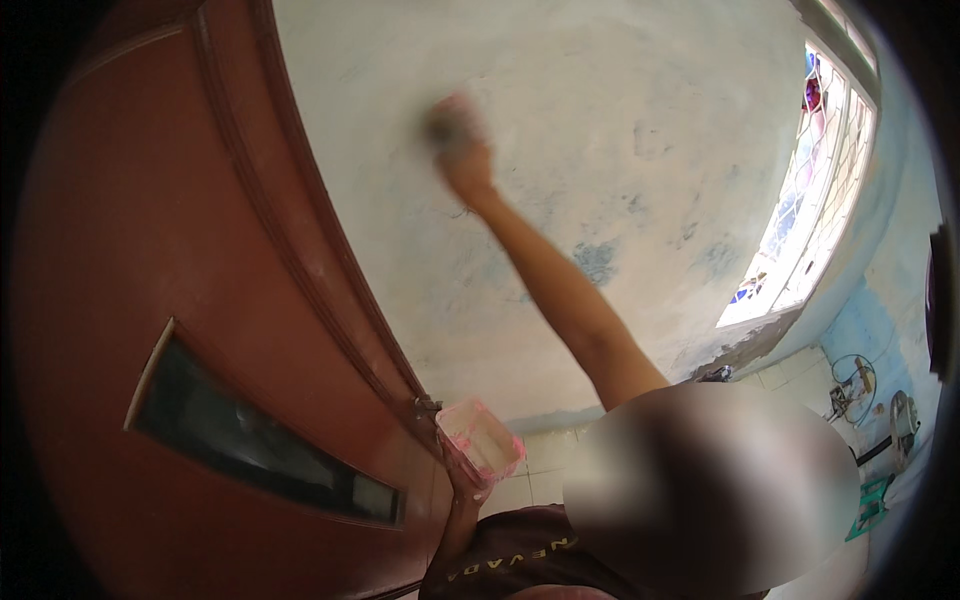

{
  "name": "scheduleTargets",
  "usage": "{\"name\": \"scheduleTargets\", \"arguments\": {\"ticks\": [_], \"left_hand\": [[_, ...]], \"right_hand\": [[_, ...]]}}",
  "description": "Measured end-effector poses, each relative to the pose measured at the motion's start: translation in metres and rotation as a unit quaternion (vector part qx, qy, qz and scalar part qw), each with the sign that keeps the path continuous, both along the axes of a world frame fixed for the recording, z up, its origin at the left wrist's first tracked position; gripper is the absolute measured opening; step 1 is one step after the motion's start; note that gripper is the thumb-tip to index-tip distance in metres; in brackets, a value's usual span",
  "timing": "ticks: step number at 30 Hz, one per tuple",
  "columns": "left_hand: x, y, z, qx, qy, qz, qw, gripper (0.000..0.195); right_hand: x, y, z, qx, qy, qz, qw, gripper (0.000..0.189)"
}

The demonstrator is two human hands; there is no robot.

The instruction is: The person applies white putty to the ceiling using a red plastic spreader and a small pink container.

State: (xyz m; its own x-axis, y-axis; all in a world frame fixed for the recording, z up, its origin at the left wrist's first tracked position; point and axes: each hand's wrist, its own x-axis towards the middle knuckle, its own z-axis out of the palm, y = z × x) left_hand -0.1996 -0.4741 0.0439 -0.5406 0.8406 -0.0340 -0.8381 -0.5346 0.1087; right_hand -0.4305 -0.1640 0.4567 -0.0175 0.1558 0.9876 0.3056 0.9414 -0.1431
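My right hand (466, 161) is raised high against the pale wall (600, 105), the arm stretched out. It holds a small dark object (442, 129) with a pinkish part beside it; motion blur hides what kind of thing it is. Low down, near the door frame, my left hand (471, 491) grips a rectangular pink plastic container (481, 442) from beneath and the side. The container's open top faces the camera, with pale, whitish material inside and pink smears on its rim. Patches of grey-blue show through the wall's uneven pale coat.
A reddish-brown door (187, 247) with a dark glass panel (247, 435) fills the left side. On the right are a window with a white grille (814, 187), a coiled cable (855, 367) and a green plastic stool (870, 506) on the tiled floor. A blurred round area covers the lower right.
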Motion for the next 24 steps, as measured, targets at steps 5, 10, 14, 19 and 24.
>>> {"name": "scheduleTargets", "arguments": {"ticks": [5, 10, 14, 19, 24], "left_hand": [[0.007, -0.006, -0.01, -0.018, 0.003, 0.055, 0.998, 0.067], [0.026, 0.002, 0.005, -0.048, 0.049, 0.117, 0.991, 0.068], [0.031, 0.019, 0.023, -0.126, 0.17, 0.232, 0.95, 0.068], [0.025, 0.0, -0.005, 0.138, -0.061, 0.103, 0.983, 0.057], [0.065, 0.112, 0.093, 0.219, 0.196, -0.041, 0.955, 0.061]], "right_hand": [[0.03, -0.058, -0.013, -0.013, -0.286, 0.23, 0.93, 0.054], [0.112, 0.12, 0.023, -0.031, 0.059, 0.022, 0.998, 0.027], [0.216, 0.239, 0.098, -0.087, 0.241, -0.04, 0.966, 0.035], [0.126, 0.135, 0.093, -0.266, -0.002, -0.003, 0.964, 0.045], [0.033, 0.052, -0.032, 0.112, -0.242, 0.256, 0.929, 0.052]]}}
